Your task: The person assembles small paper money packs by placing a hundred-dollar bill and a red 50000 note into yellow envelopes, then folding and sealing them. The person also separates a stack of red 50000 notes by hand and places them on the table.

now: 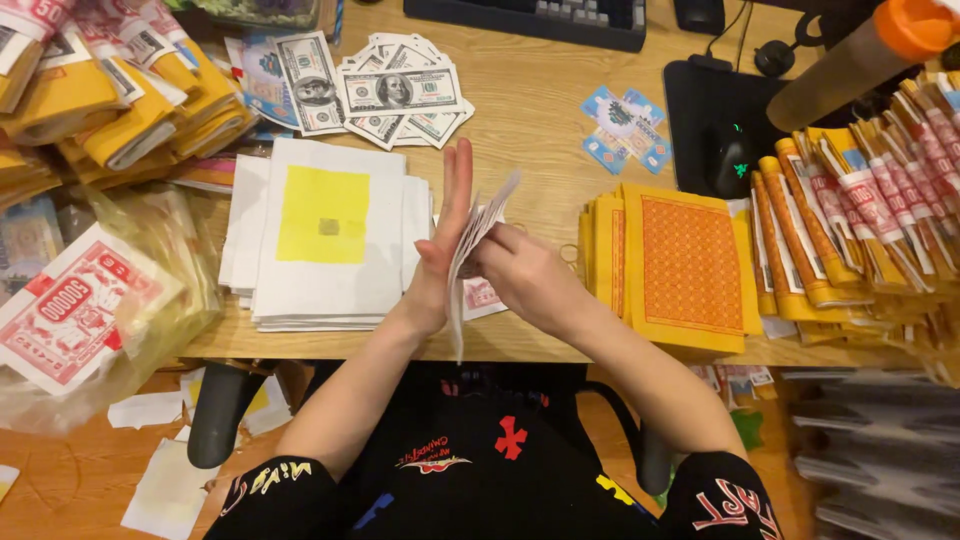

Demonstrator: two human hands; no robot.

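Observation:
A thin stack of printed paper notes [470, 250] stands on edge between both my hands over the wooden desk [530, 120]. My left hand [440, 250] is held flat and upright against the stack's left side, fingers pointing away from me. My right hand [525, 275] grips the stack from the right, fingers curled around it. Another red and white note [483, 296] lies on the desk just under my hands. To the left lies a pile of white sheets with a yellow square [322, 235].
Fanned banknotes [385, 95] lie at the back. Orange patterned paper stacks [680, 265] and banded yellow bundles [860, 220] fill the right. Yellow bundles [110, 90] and a plastic bag of red notes [90, 310] sit left. A mouse [730, 160], blue cards [625, 130] and keyboard [540, 18] are behind.

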